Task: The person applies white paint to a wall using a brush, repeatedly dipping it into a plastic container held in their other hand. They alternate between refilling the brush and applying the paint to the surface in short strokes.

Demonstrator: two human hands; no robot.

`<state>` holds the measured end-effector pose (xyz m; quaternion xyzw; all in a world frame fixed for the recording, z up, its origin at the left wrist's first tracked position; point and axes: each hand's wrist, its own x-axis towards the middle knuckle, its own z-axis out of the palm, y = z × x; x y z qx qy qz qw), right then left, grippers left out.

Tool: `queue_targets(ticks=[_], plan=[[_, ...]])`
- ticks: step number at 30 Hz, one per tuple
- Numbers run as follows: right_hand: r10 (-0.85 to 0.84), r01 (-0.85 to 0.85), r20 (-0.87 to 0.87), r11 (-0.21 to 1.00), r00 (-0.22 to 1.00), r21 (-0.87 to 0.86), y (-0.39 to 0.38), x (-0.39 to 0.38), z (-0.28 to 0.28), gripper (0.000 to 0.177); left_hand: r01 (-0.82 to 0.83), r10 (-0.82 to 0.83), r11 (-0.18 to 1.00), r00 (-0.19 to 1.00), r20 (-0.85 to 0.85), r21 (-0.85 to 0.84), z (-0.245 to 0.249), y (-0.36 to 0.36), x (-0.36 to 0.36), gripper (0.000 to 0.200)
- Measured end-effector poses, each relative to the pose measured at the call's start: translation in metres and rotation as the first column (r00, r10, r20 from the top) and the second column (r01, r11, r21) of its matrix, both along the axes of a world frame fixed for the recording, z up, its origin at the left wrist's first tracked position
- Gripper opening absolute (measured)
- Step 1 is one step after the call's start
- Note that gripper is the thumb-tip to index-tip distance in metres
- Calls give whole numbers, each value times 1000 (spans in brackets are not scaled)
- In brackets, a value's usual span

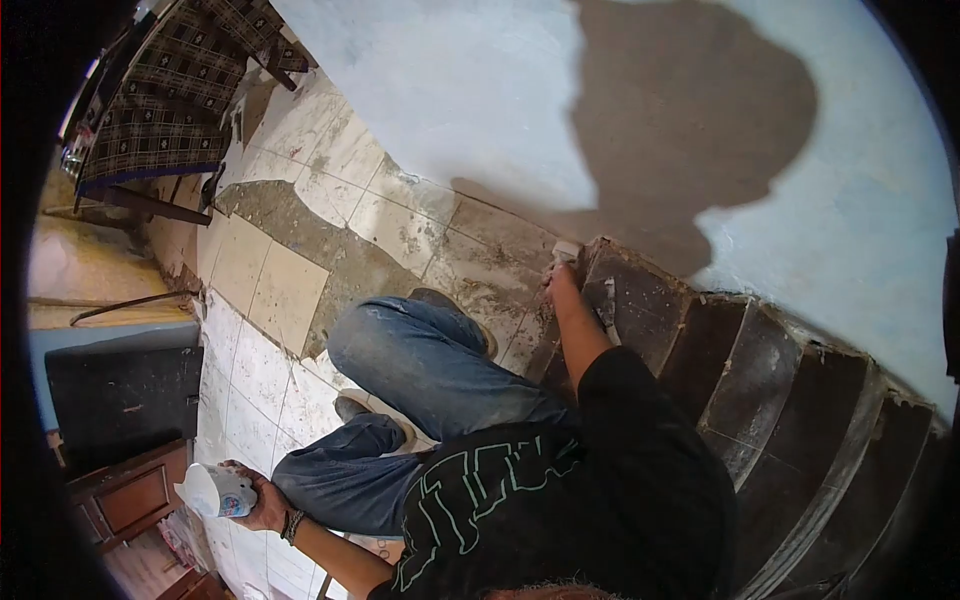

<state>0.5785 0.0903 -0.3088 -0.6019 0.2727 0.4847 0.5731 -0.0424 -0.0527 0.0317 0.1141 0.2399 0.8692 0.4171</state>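
At the lower left, my left hand [262, 500] is wrapped round a white plastic tub [212, 490] with a small coloured print, tilted on its side in the view. My right hand [560, 285] reaches down to the foot of the white wall [480, 110], beside the dark stairs. Its fingers are closed on a small whitish block-shaped thing [566, 250], perhaps a brush, too small to name surely. That thing is near the wall's bottom edge. A narrow pale strip, possibly a scraper [610, 305], lies on the dark step by my right forearm.
Dark stairs [680, 350] with rough, dusty edges run along the wall on the right. Light floor tiles [285, 300] surround a bare, gritty cement patch [370, 265]. At upper left stands a cloth-covered piece of furniture [165, 90]. A wooden cabinet [135, 495] is at lower left.
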Motion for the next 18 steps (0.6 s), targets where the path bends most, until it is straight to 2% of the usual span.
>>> queue_targets(ticks=[3, 6, 9, 11, 13, 15, 18], plan=[[-33, 31, -47, 998, 998, -46, 13, 29, -66, 27, 21, -21, 1000, 999, 48, 1, 2, 2, 2, 68], [28, -35, 97, 997, 995, 73, 14, 17, -10, 28, 12, -12, 1000, 999, 41, -11, 5, 5, 14, 69], [21, -80, 322, 982, 947, 171, -15, -35, 46, 25, 29, -29, 1000, 1000, 0, -10, 4, 4, 12, 69], [63, -90, 171, 984, 983, 155, -43, -58, 22, 23, 41, -41, 999, 999, -27, -16, 2, 4, 6, 70], [83, -101, 155, 988, 984, 119, -45, -62, -10, 22, 27, -28, 1000, 998, -48, -15, 0, 4, 2, 72], [96, -112, 266, 993, 959, 44, -44, -62, -32, 22, 25, -26, 1000, 998, -64, -14, 0, 4, 6, 71], [51, -66, 296, 997, 954, 42, -15, -21, -30, 21, 11, -11, 1000, 999, -53, -13, 2, 3, 8, 70]])
